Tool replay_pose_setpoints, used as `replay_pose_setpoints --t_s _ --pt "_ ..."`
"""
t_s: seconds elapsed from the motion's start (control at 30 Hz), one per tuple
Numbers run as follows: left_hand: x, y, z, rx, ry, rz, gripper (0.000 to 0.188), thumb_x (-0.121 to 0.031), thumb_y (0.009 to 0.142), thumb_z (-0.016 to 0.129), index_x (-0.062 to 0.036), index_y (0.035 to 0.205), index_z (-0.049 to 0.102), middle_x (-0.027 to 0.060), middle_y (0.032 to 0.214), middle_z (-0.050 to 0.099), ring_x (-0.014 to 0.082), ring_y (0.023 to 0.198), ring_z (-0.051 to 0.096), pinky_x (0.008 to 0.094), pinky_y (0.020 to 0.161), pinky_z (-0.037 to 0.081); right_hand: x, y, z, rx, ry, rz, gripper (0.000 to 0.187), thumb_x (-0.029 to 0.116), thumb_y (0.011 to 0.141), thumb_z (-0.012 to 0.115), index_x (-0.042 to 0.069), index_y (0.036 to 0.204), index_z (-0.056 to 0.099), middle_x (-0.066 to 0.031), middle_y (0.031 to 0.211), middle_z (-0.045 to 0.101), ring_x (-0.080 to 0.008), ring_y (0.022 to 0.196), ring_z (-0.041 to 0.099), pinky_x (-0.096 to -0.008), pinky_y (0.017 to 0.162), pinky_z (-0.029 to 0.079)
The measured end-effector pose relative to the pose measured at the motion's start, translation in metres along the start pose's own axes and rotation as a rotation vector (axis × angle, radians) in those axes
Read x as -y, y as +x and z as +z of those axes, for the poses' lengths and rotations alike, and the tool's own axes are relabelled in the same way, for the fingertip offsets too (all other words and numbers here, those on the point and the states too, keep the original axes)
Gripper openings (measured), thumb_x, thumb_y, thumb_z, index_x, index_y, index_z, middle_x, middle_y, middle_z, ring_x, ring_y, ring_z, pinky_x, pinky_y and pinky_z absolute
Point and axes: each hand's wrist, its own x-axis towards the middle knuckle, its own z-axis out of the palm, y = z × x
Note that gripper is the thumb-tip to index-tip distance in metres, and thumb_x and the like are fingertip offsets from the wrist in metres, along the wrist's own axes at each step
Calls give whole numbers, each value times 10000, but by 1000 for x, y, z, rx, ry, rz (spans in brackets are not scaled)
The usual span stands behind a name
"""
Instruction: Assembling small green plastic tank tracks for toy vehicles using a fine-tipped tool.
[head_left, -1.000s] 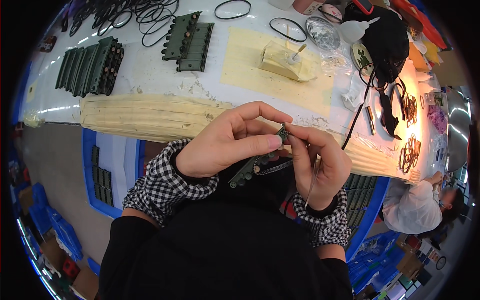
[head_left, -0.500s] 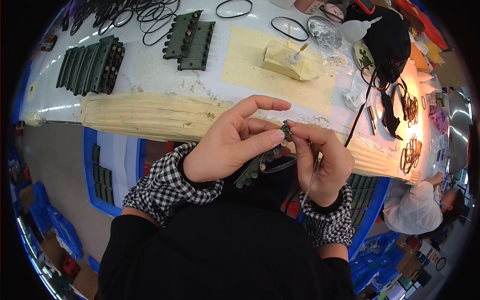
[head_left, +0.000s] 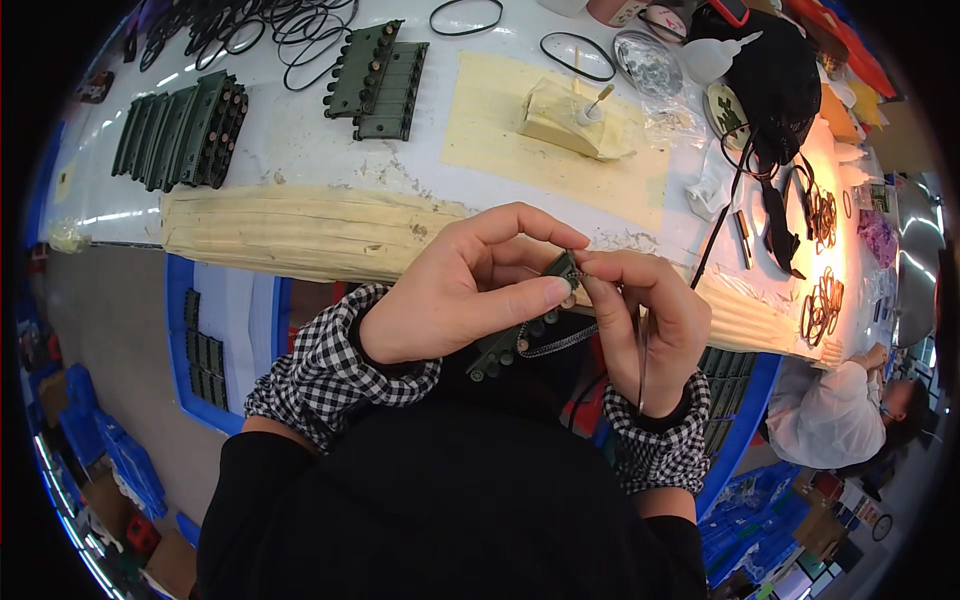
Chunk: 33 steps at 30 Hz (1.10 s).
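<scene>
Over the table's near edge, my left hand [head_left: 445, 295] grips a dark green model tank hull [head_left: 492, 358] between thumb and fingers. Small road wheels line the hull's side. From it a thin chain-like track [head_left: 560, 343] hangs in a loop below my fingers. My right hand [head_left: 655, 310] is closed, its thumb and index finger pinching at the hull's upper end, where the track seems to meet it; the exact spot is hidden by the fingertips. Slim metal tweezers [head_left: 642, 365] lie against the right palm, pointing down toward the wrist.
More green hulls stand in a left group [head_left: 180, 135] and a middle group [head_left: 375, 85]. A taped block [head_left: 565, 118] holds a small pot with a stick. Black bands [head_left: 250, 25], a black bag [head_left: 780, 90] and blue trays [head_left: 180, 345] lie around. A person in white [head_left: 830, 420] sits at right.
My left index finger has come down from its raised position onto the upper end of the hull. The hull has tilted a little, and the tweezers have turned slightly in my right hand.
</scene>
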Motion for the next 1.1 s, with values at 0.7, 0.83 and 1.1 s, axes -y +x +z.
replay_pose_setpoints --t_s 0.7,0.83,1.1 --pt "-3 -2 5 -5 66 -76 344 3 877 572 10 1215 510 133 1134 617 157 1060 591 288 915 489 9 4 -9 94 -241 -103 107 -18 766 683 19 855 635 -102 758 647 -241 653 643 -291 570 497" --pt "0 -2 5 -18 21 -73 338 -6 885 565 14 1218 506 139 1133 614 161 1059 589 294 915 492 6 2 -7 75 -243 -109 109 -9 762 687 22 852 634 -102 774 655 -246 666 647 -300 581 502" --pt "1 -2 4 -15 -38 -72 330 -32 903 558 12 1224 498 135 1111 619 146 1024 595 282 901 486 0 -1 -5 54 -226 -167 133 -9 749 688 21 863 626 -95 799 667 -249 691 656 -314 603 513"
